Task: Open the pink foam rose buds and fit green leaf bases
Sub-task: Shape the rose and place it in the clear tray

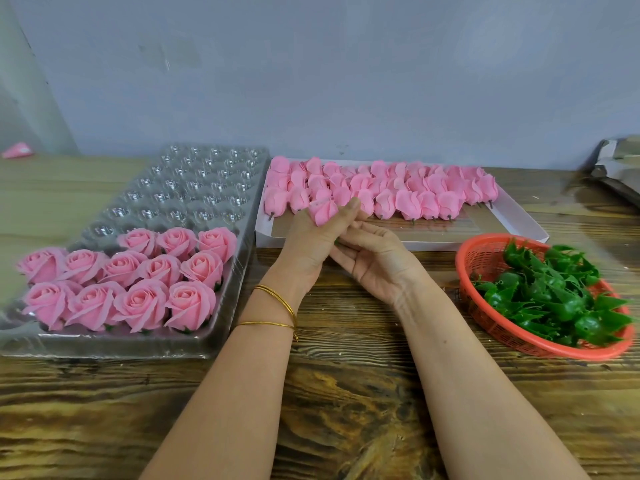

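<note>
From the head view, the left hand (308, 247) grips one closed pink bud (322, 212) between thumb and curled fingers, lifted just over the near edge of the white tray (519, 221) where the other closed buds (398, 192) lie in rows. The right hand (375, 263) lies palm up against the left's fingers, its own fingers loose and nearly straight, with nothing plainly held. A green speck between the hands is too small to read.

Finished roses (138, 275) fill the near rows of the clear cell tray (207, 344) on the left of the table (346, 393). Leaf bases (554, 296) sit heaped in the red basket (465, 271) to the right.

The step looks like the start of a new bud. Next, the right fingers likely need to peel the outer petals back gently, as foam tears easily, before reaching for a base.
</note>
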The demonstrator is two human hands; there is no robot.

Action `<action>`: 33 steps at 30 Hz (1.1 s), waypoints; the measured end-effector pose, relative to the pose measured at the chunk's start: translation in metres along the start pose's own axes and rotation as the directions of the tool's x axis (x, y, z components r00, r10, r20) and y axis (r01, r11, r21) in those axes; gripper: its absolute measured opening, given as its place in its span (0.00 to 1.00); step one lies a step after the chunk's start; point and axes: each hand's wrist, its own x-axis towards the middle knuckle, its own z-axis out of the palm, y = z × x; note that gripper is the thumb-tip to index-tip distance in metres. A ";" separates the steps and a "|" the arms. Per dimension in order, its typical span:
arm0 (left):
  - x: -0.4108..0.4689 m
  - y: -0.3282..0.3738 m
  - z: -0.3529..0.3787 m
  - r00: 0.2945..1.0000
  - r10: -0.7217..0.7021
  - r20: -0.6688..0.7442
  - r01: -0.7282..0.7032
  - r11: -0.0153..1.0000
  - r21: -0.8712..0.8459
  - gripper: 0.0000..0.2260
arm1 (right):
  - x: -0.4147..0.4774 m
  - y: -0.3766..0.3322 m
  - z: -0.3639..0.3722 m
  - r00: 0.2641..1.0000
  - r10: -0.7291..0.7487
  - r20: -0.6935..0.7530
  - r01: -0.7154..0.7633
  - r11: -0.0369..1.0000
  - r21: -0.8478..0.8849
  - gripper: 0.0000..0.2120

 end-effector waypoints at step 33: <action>-0.003 -0.019 0.010 0.959 0.280 0.043 -0.244 0.742 0.624 0.15 | 0.000 -0.002 0.007 0.827 -0.544 -0.144 0.368 0.716 -0.593 0.14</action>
